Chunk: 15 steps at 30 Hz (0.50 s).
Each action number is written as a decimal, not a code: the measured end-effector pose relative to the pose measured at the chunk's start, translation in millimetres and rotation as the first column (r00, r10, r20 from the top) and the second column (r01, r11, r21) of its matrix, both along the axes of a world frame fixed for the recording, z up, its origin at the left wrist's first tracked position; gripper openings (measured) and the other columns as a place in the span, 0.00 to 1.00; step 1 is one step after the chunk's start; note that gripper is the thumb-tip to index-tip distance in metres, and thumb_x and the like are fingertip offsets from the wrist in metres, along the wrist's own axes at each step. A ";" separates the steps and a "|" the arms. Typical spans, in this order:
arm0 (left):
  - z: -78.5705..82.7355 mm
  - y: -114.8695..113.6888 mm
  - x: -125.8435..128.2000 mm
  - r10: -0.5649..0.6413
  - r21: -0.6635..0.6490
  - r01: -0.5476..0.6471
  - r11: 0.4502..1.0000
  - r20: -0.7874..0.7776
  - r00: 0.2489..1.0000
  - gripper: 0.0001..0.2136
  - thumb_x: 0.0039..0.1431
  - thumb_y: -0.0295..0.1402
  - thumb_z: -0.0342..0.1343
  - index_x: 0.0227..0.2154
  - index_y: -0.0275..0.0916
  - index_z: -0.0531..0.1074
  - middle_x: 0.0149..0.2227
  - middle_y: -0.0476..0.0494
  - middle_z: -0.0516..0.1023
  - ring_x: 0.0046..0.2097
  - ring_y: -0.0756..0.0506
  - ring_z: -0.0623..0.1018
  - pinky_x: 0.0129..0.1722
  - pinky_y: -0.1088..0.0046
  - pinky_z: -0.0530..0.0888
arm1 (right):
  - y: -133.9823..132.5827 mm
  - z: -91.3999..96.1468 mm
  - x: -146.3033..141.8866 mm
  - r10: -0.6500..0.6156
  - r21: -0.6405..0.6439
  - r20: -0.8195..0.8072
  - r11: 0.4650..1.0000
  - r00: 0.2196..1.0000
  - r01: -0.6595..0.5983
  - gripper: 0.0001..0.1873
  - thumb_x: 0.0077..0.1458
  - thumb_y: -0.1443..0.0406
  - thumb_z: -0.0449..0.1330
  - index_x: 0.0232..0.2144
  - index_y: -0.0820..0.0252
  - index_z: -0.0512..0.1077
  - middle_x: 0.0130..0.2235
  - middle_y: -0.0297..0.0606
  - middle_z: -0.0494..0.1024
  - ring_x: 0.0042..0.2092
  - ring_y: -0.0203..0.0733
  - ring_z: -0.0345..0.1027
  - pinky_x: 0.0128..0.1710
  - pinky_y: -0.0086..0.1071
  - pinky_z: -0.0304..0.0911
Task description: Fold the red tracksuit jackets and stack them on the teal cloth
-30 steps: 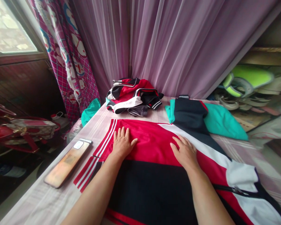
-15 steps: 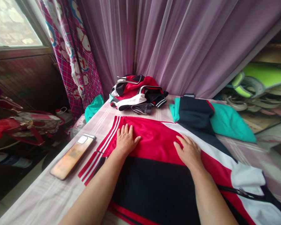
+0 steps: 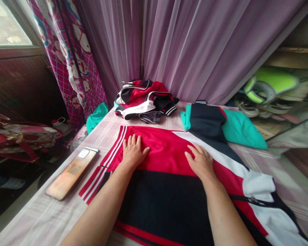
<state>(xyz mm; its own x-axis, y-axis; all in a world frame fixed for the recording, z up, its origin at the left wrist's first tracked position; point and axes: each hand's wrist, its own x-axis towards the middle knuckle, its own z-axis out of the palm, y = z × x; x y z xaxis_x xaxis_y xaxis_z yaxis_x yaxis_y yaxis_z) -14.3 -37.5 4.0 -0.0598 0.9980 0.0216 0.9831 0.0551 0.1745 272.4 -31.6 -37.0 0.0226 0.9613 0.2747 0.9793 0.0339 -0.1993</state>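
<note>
Pressing palms-down on the red band of the jacket, spread over the near middle of the table, with left hand and right hand splayed and grasping nothing, seemingly to hold the cloth smooth, phone at near left.

Jacket red, black, white; curtain pink, cartoon-print.

The spread jacket lies on the counter, filling the centre and lower right of the frame. The left hand and right hand lie flat on its upper part, side by side and apart. A phone lies left of the jacket. Behind it, a pile of clothes sits at upper centre, with folded garments to its right. The curtain hangs behind them all.
</note>
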 end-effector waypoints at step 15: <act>2.3 -0.2 1.9 0.010 -0.029 -0.013 0.999 -0.105 0.994 0.36 0.66 0.53 0.44 0.68 0.33 0.55 0.70 0.29 0.54 0.71 0.31 0.54 0.68 0.48 0.51 | -0.3 -3.2 -1.2 0.019 0.095 -0.039 0.995 0.999 -0.015 0.21 0.61 0.59 0.52 0.51 0.57 0.76 0.59 0.47 0.73 0.60 0.54 0.65 0.58 0.50 0.59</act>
<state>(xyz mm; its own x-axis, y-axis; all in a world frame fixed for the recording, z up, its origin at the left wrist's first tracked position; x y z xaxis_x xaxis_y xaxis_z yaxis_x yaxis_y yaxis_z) -12.4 -37.8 6.3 -0.0701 0.9975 -0.0015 0.9952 0.0701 0.0685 271.2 -31.8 -40.3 0.0195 0.9315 0.3633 0.9698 0.0707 -0.2333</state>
